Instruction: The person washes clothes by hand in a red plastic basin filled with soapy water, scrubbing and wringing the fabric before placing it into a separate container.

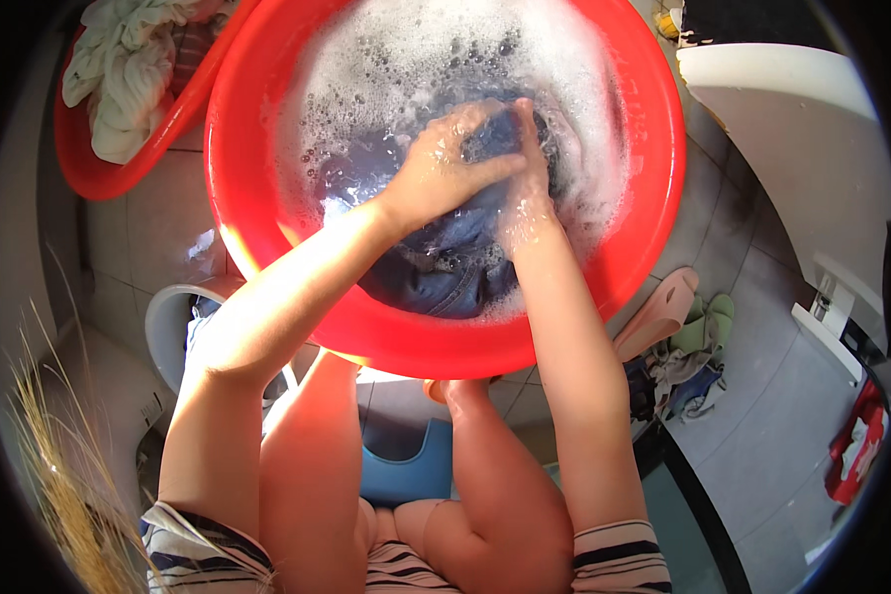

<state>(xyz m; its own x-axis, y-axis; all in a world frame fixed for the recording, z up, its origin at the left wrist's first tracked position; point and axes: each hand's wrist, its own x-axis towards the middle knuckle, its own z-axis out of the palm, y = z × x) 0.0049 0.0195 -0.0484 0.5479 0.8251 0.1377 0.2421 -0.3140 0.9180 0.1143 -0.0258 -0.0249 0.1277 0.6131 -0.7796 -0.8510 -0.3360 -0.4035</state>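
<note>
A large red plastic basin (661,171) holds sudsy water and soaked blue denim clothing (445,286), which has a visible stitched seam near the front wall. Over the middle of the basin, my left hand (442,160) grips a bunched piece of the wet blue cloth. My right hand (527,178) presses against the same bunch from the right, its lower part wet with suds. The two hands meet at the cloth, with the left thumb touching the right hand. Foam covers the far and right parts of the water and hides what lies beneath.
A smaller red basin (108,182) at the upper left holds pale cloth (130,96). At the left stands a whitish bucket (165,327) with blue fabric. Pink slippers (657,315) and green slippers (705,327) lie right of the basin. Dry grass plumes (67,497) rise at lower left.
</note>
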